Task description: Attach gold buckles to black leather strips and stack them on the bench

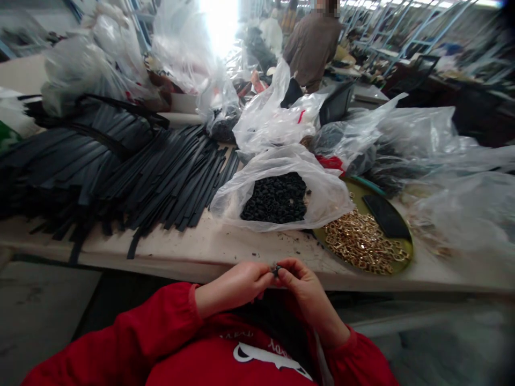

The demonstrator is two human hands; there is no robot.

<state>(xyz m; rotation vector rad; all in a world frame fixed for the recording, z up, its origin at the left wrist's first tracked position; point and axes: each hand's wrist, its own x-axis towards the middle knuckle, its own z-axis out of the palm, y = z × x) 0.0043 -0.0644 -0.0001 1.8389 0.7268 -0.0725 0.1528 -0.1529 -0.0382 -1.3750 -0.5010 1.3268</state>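
Head view, hands at the near edge of the table (225,249). I see the left hand (237,284) and the right hand (308,292) brought together just below the table edge, fingertips meeting. Between them sits a small black piece (276,269): dark, matte and mostly hidden by the fingers, so I cannot tell its exact shape. Each hand is closed in a pinch on it, thumb against forefinger, with the other fingers curled in. Both sleeves are red.

Containers, near to far:
- An open clear plastic bag (322,187) lies on the table straight ahead of the hands and holds a heap of small black parts (276,199).
- A round olive tray (408,252) lies just right of that bag, partly tucked under it. It carries a pile of gold metal fittings (360,244) and one flat black slab (386,214).
- A second clear bag (273,120) stands behind the first; its contents are too blurred to name.
- Further clear bags (402,139) are crumpled to the right, with dark contents showing through.

A wide stack of black straps (161,171) fans across the left of the table. Another person (311,45) in a brown top stands at the far end.
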